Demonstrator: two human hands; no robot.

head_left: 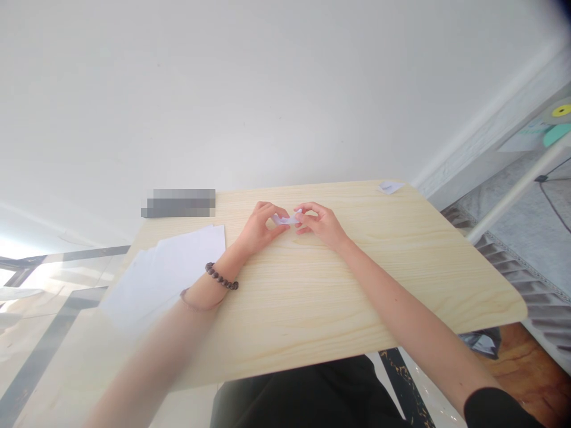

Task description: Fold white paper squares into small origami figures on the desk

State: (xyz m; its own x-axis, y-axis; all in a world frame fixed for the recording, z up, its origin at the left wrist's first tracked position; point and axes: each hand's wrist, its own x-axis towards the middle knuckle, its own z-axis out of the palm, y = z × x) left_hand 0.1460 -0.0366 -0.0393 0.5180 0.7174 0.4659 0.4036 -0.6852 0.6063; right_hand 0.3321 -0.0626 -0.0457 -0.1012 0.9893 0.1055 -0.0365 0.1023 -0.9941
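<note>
Between my two hands, over the middle of the table, is a small folded piece of white paper (285, 220). My left hand (263, 226) grips its left end between thumb and fingers. Its right end is pinched by my right hand (321, 223). The fingers hide parts of the paper, so its full shape cannot be made out. A dark bead bracelet (222, 277) circles my left wrist.
Loose white sheets (178, 261) overlap on the left of the wooden table (303, 321). A folded white paper (390, 188) lies at the far right corner. A blurred-out dark object (181, 203) sits at the far left. Behind the table rises a white wall (276, 95).
</note>
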